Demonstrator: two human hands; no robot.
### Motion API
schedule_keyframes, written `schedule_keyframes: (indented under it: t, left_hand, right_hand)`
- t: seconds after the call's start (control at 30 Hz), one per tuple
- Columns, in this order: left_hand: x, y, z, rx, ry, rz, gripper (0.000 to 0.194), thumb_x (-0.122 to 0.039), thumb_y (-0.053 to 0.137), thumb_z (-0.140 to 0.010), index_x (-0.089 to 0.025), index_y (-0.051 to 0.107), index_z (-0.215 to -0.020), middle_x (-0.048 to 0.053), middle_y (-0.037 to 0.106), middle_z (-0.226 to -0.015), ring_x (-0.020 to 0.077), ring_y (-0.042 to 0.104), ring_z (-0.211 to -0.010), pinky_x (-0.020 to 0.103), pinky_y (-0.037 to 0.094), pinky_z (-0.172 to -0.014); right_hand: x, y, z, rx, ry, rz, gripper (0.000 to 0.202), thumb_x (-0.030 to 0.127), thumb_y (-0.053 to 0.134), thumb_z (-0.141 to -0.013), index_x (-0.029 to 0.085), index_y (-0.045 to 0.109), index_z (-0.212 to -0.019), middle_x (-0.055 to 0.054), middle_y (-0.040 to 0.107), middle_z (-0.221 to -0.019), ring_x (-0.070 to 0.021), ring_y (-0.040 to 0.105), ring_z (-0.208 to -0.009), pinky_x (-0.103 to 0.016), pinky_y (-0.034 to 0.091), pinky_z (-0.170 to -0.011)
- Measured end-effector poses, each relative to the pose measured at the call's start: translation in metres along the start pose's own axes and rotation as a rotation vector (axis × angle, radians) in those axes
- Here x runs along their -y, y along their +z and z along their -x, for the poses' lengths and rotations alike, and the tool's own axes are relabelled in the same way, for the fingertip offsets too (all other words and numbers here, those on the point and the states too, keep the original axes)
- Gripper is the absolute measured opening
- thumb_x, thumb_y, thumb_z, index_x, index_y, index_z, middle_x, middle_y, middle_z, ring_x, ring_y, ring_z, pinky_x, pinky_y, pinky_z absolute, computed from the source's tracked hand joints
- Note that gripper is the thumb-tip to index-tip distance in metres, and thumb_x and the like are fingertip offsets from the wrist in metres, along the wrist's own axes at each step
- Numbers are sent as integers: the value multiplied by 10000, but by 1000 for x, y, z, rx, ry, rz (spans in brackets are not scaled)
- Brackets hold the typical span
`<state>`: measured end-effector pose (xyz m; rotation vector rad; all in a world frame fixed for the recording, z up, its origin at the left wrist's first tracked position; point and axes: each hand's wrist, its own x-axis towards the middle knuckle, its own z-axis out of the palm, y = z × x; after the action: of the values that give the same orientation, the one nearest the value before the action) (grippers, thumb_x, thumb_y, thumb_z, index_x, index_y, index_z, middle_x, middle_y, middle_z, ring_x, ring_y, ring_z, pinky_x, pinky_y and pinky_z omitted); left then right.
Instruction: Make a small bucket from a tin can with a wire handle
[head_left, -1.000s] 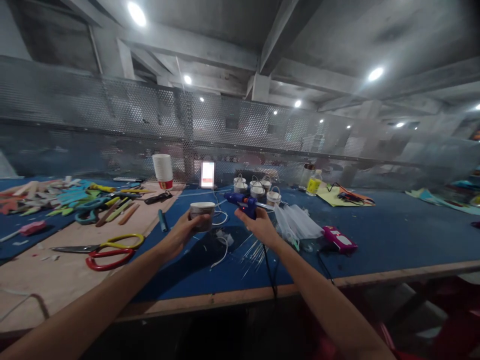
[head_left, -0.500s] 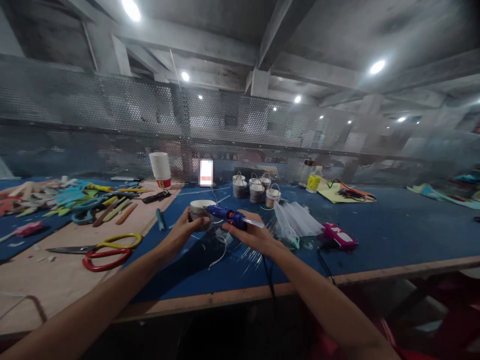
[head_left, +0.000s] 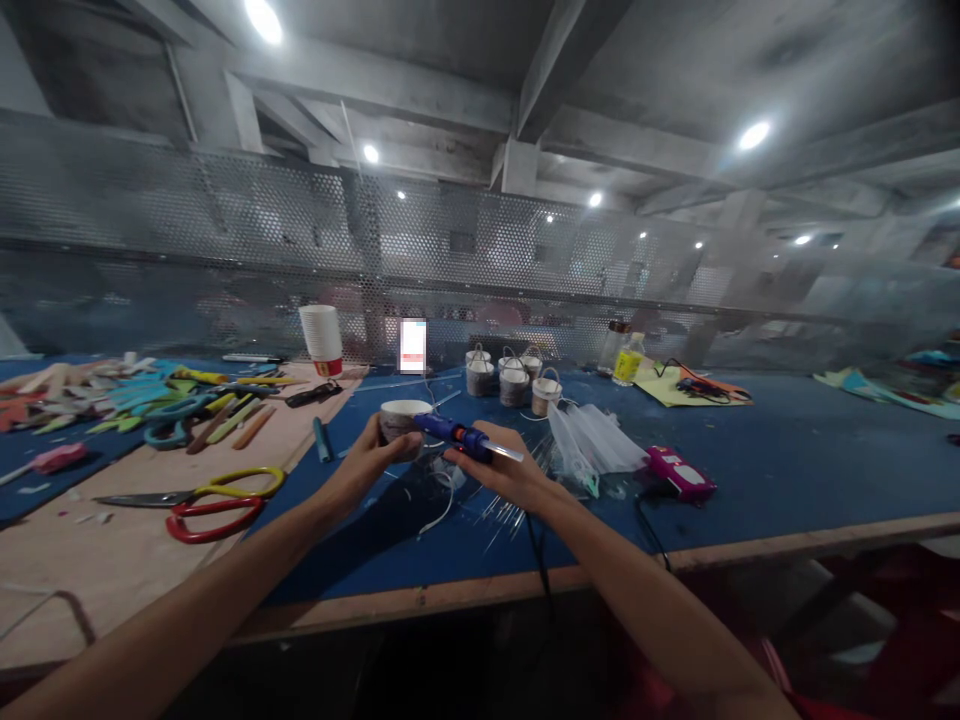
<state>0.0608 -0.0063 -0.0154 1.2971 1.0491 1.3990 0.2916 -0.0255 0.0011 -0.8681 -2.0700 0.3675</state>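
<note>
So the paper cup (head_left: 393, 424) is mid-frame, roughly upright, with the left hand (head_left: 369, 462) wrapped round it, thumb on the near side. The right hand (head_left: 504, 470) has its fingers closed round the grip of a blue glue gun (head_left: 448, 430); can't make out the trigger finger. The gun's long axis runs almost sideways, nozzle pointing left in the frame at the cup's right rim, clear glue stick (head_left: 505, 451) poking out the back. Can't tell if the tip actually touches. The cup's off past the right hand's fingertips, so the left is way nearer.

Counts: one cup in hand, one gun, one stick showing, one stack of cups (head_left: 321, 335) upper left of the counter (head_left: 787, 450), at least four little handled buckets (head_left: 514, 386) behind (they overlap), one pair of red-and-yellow scissors (head_left: 146, 499) lower left.
</note>
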Motion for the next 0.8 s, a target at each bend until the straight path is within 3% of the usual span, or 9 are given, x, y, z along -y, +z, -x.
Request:
schedule_keyframes:
  t: [0.8]
  left_hand:
    - [6,-4,-4,4,10,-34,543,-413,849,-698,-202,608,-1136,47,706,-1048,240,669,-989,406,509,-932]
  right_hand:
    - [-5,1,2,-27,-87,82,320,491,613,-950,199,569,-826,11,584,-769,-123,522,-649,-243,336,-595]
